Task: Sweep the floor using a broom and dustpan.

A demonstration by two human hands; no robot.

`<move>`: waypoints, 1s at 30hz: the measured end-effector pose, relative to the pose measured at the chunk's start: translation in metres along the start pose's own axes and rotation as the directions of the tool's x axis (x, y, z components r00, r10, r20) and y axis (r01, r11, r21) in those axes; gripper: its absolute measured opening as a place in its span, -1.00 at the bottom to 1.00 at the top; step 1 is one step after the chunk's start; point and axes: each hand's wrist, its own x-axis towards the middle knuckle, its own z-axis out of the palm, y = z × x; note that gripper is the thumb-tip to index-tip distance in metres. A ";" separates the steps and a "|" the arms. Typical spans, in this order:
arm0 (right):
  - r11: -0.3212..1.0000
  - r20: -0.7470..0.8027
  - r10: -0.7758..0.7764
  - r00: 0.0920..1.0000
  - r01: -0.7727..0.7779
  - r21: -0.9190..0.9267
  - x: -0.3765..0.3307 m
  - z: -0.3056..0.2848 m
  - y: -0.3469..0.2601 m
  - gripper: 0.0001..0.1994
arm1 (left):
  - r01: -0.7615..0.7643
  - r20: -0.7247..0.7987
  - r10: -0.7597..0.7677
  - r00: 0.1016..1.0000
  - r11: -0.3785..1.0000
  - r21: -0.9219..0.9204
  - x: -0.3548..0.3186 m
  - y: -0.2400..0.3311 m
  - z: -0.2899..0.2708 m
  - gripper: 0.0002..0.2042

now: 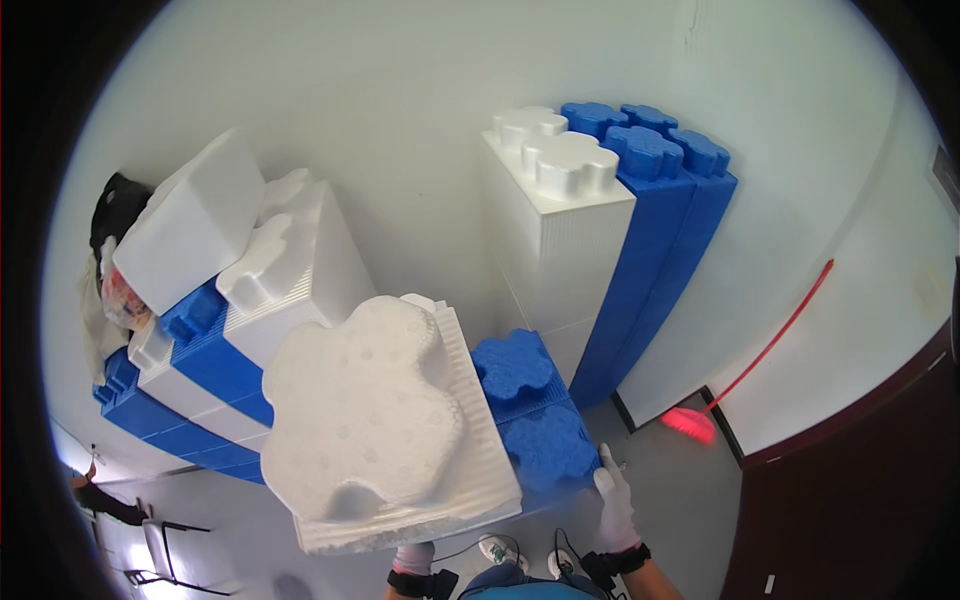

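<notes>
A large white foam building block (360, 400) with a lobed knob on top fills the middle, close to me. Beside it on the right is a blue building block (545, 445) with two knobs. My right hand (615, 505), in a white glove, has its fingers against the right edge of the blue block. My left hand (413, 557), gloved too, is at the lower edge of the white block, which hides its fingers. Whether the white and blue blocks touch underneath, I cannot tell.
White and blue blocks (300, 290) are stacked at the left, with a tilted white block (190, 220) on top. Tall white (565, 240) and blue (660, 230) stacks stand against the back wall. A red broom (690, 424) leans at the right; a chair (160, 550) stands lower left.
</notes>
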 end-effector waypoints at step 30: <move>0.990 -0.057 0.075 0.996 -0.068 0.120 0.032 -0.026 0.021 -0.36 | 0.096 -0.103 -0.076 0.992 0.974 0.205 -0.022 0.067 0.140 -0.53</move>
